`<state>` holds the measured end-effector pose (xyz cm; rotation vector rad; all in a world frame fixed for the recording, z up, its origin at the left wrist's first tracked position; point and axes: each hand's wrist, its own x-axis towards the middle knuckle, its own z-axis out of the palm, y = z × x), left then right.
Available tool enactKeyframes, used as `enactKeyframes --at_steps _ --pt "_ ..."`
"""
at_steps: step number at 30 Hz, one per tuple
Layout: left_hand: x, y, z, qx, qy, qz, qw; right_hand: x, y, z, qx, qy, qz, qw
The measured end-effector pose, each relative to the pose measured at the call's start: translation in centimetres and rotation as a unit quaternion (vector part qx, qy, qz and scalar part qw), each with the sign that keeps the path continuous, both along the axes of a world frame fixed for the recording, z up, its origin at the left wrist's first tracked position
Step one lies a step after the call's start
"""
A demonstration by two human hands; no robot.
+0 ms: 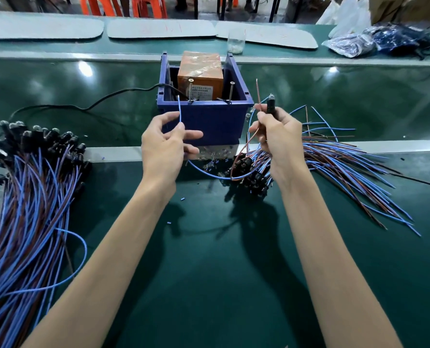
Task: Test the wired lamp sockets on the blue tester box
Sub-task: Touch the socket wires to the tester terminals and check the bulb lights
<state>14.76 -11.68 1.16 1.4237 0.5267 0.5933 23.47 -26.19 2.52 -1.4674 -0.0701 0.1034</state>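
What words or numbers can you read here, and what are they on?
Nothing can be read clearly.
The label on the orange block in the blue box: printed lines, too small and blurred to read.
The middle grey mat: faint red marks, unreadable.

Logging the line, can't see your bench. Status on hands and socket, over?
Left hand pinching blue wire, tip just short of left screw on blue tester box. Right hand gripping socket and brown wire. Nothing in the way.
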Motion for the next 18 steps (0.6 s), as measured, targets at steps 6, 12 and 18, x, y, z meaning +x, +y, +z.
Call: enactKeyframes --at_steps 6,12,18 --pt "0.3 1.0 -0.3 -0.026 -0.010 0.031 0.999 0.4 0.5 -0.1 0.028 -0.011 -0.017 0.999" --pt "0.3 1.5 0.0 -0.076 -0.036 0.017 0.996 0.8 0.5 -0.3 0.035 0.000 -0.007 0.999" --pt "0.2 1.6 0.0 -0.069 -0.034 -0.003 0.997 1.1 0.5 -0.2 0.047 -0.011 0.005 0.999"
